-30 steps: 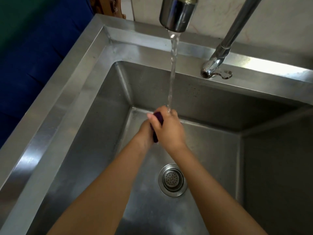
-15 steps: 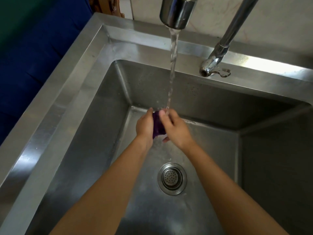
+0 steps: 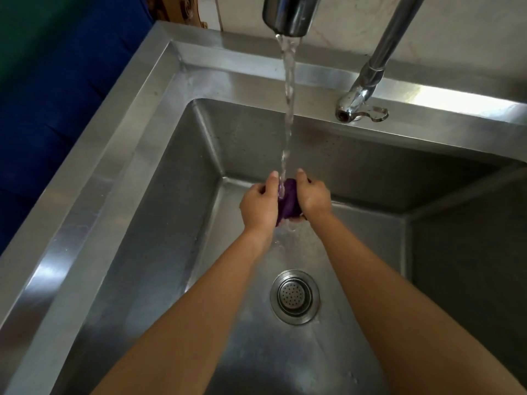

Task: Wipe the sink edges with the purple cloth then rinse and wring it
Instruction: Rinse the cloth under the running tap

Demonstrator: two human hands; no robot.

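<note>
The purple cloth (image 3: 289,201) is bunched into a small wad, low inside the steel sink (image 3: 119,155). My left hand (image 3: 260,205) grips its left side and my right hand (image 3: 313,198) grips its right side, thumbs pointing up. Water (image 3: 288,104) runs from the tap spout (image 3: 288,14) straight down onto the top of the cloth, between my two hands, and splashes off below them. Most of the cloth is hidden by my fingers.
A round drain strainer (image 3: 295,297) sits in the basin floor, nearer to me than my hands. The tap's base and lever (image 3: 360,108) stand on the back rim at right. A blue surface (image 3: 42,115) lies left of the sink.
My hands have drawn apart from an overlapped clasp to either side of the cloth, so more purple shows between them. The water keeps running onto it.
</note>
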